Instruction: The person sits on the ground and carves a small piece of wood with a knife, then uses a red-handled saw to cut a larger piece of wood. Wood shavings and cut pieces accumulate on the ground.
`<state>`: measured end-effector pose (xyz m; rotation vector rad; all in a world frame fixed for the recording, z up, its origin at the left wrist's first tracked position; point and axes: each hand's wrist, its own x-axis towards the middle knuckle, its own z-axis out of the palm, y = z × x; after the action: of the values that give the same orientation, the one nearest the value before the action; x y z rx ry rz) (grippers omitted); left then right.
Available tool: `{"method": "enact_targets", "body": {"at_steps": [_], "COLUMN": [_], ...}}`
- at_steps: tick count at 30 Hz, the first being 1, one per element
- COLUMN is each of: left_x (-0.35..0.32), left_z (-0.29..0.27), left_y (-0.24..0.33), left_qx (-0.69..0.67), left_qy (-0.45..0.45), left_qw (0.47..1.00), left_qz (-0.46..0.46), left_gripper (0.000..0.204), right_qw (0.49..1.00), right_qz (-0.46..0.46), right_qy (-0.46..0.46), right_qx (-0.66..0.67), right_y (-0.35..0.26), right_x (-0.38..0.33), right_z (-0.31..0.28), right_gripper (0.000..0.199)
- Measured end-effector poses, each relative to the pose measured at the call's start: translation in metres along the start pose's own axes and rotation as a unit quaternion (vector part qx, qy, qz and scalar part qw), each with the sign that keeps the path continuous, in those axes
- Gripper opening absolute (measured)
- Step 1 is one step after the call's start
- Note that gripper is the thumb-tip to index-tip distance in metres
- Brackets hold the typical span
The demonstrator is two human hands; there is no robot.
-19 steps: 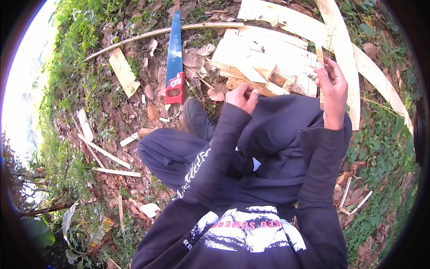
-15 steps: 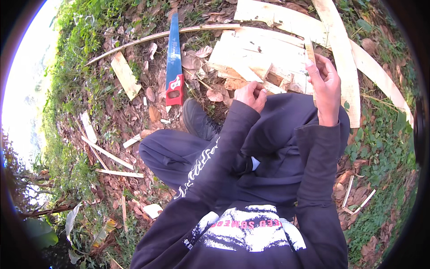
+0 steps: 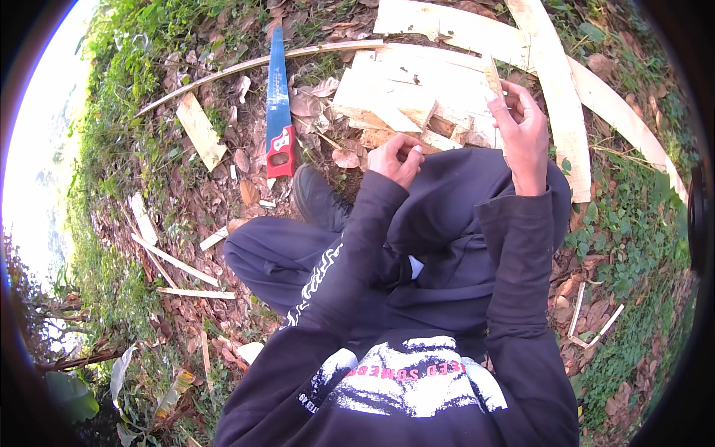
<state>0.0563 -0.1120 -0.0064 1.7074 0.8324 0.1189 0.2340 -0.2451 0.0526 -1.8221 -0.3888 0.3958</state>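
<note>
My right hand (image 3: 523,130) is raised beside the stack of pale boards, thumb and fingers closed on a thin wooden strip (image 3: 493,80). The strip stands nearly upright in the picture, its lower part partly hidden by the hand. Close to the near edge of the stack, my left hand (image 3: 396,160) is curled with its fingertips tucked in; what it holds, if anything, is hidden. Just beyond it lie a short pale wood piece (image 3: 393,113) and small offcuts. The pale boards (image 3: 454,78) lie flat on the ground past my bent knee.
A handsaw (image 3: 279,112) with a blue blade and red handle lies left of the boards, near my shoe (image 3: 319,197). Long planks (image 3: 555,97) cross at the upper right. A flat offcut (image 3: 199,130) and several thin strips (image 3: 175,259) lie among dry leaves at the left.
The whole view has shifted slightly, so the saw and boards sit further left. Both hands have moved a little left, and the strip in my right hand tilts more.
</note>
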Motion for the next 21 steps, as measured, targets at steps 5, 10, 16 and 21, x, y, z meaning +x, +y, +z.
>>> {"method": "enact_targets", "body": {"at_steps": [5, 10, 16, 21], "left_x": [-0.031, -0.056, -0.071, -0.071], "left_z": [-0.044, -0.085, -0.104, -0.104], "left_y": [-0.039, -0.093, -0.107, -0.118], "left_qx": [-0.052, -0.115, -0.141, -0.167], "left_qy": [0.062, 0.117, 0.151, 0.150], "left_qw": [0.996, 0.985, 0.976, 0.974], "left_qz": [-0.023, -0.052, -0.064, -0.045], "left_gripper": [0.014, 0.015, 0.016, 0.017], "right_qw": [0.986, 0.953, 0.966, 0.962], "right_qz": [0.074, 0.159, 0.150, 0.204], "right_qy": [-0.072, -0.169, -0.139, -0.181], "right_qx": [-0.132, -0.196, -0.158, -0.027], "right_y": [0.021, 0.045, 0.044, 0.042], "right_x": [0.002, 0.009, 0.011, -0.002], "right_z": [0.005, 0.040, 0.042, 0.047], "right_gripper": [0.038, 0.036, 0.036, 0.042]}}
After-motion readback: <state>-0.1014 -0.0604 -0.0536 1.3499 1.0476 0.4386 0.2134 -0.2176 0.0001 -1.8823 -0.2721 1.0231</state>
